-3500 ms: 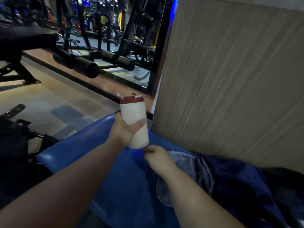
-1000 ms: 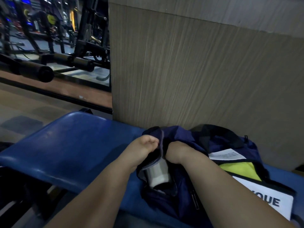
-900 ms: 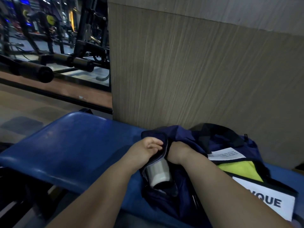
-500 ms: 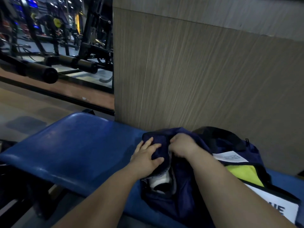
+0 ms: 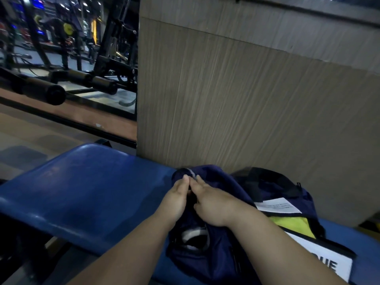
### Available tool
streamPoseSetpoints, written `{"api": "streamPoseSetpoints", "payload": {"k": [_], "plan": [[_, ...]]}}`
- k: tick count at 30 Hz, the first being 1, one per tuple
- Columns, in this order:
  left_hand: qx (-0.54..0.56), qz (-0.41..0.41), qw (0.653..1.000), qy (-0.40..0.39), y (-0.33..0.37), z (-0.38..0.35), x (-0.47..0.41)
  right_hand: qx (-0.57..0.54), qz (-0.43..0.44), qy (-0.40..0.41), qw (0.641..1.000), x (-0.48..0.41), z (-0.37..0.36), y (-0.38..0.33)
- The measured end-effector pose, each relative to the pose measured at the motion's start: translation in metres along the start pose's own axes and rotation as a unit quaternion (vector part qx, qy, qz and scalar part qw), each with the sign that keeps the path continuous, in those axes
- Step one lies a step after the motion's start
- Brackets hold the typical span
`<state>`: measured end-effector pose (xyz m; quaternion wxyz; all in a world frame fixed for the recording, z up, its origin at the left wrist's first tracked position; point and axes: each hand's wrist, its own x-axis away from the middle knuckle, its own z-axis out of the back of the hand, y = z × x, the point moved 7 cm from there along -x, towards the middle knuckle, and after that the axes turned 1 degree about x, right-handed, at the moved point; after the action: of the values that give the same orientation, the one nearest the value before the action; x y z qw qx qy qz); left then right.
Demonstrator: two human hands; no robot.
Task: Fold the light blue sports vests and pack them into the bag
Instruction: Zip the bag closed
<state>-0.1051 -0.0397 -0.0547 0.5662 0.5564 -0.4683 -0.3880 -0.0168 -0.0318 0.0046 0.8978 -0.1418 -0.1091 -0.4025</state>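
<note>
A dark navy bag (image 5: 216, 256) lies on the blue padded bench (image 5: 82, 192), against the wood-grain panel. My left hand (image 5: 174, 200) and my right hand (image 5: 213, 204) meet at the bag's left end, fingertips together on the edge of its side pocket; the exact grip is blurred. A white bottle (image 5: 193, 235) shows only partly inside that pocket, below my hands. No light blue vest is in view.
A white paper label (image 5: 275, 206), a yellow panel (image 5: 292, 225) and a white lettered patch (image 5: 320, 264) sit on the bag's right side. The wood-grain panel (image 5: 246, 110) stands right behind. Gym machines and padded rollers (image 5: 82, 81) fill the far left.
The white bottle went from my left hand into the bag's side pocket. Both hands have since drawn together at the pocket's top edge, and the bottle shows less.
</note>
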Motion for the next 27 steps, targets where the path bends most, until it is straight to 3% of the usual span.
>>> {"api": "streamPoseSetpoints", "payload": {"k": [3, 5, 7, 9, 10, 14, 16, 20, 22, 24, 25, 27], "plan": [[-0.030, -0.011, 0.999, 0.006, -0.001, 0.001, 0.001, -0.015, 0.011, 0.049, 0.999, 0.016, 0.020, -0.007], [-0.068, -0.033, 0.997, -0.001, 0.000, -0.002, -0.001, 0.033, 0.026, 0.162, 0.986, 0.032, 0.048, -0.008], [-0.144, -0.039, 0.989, -0.006, -0.001, -0.005, -0.002, 0.128, -0.017, 0.257, 0.958, 0.049, 0.073, 0.006], [-0.200, -0.041, 0.979, 0.012, -0.004, -0.003, -0.005, 0.158, -0.121, 0.219, 0.955, 0.057, 0.080, 0.042], [-0.222, -0.054, 0.973, 0.033, -0.001, 0.000, -0.005, 0.119, -0.156, 0.168, 0.966, 0.057, 0.076, 0.062], [-0.273, -0.101, 0.947, 0.134, 0.018, 0.004, 0.003, -0.071, -0.134, 0.045, 0.987, 0.050, 0.033, 0.103], [-0.337, -0.111, 0.926, 0.132, 0.027, -0.004, 0.009, -0.126, -0.126, 0.048, 0.983, 0.054, 0.017, 0.110], [-0.387, -0.087, 0.913, 0.096, 0.021, -0.012, 0.006, -0.233, -0.110, 0.154, 0.954, 0.077, 0.021, 0.125], [-0.300, -0.077, 0.946, 0.094, 0.020, -0.009, 0.002, -0.202, -0.126, 0.194, 0.952, 0.090, 0.023, 0.141], [-0.041, -0.041, 0.994, 0.095, 0.018, 0.000, 0.002, -0.173, -0.150, 0.221, 0.948, 0.104, 0.022, 0.157], [0.087, -0.013, 0.992, 0.094, 0.015, 0.003, 0.002, -0.166, -0.158, 0.234, 0.945, 0.111, 0.021, 0.164], [0.198, 0.034, 0.975, 0.098, 0.008, 0.010, 0.002, -0.165, -0.165, 0.239, 0.943, 0.119, 0.018, 0.171]]}}
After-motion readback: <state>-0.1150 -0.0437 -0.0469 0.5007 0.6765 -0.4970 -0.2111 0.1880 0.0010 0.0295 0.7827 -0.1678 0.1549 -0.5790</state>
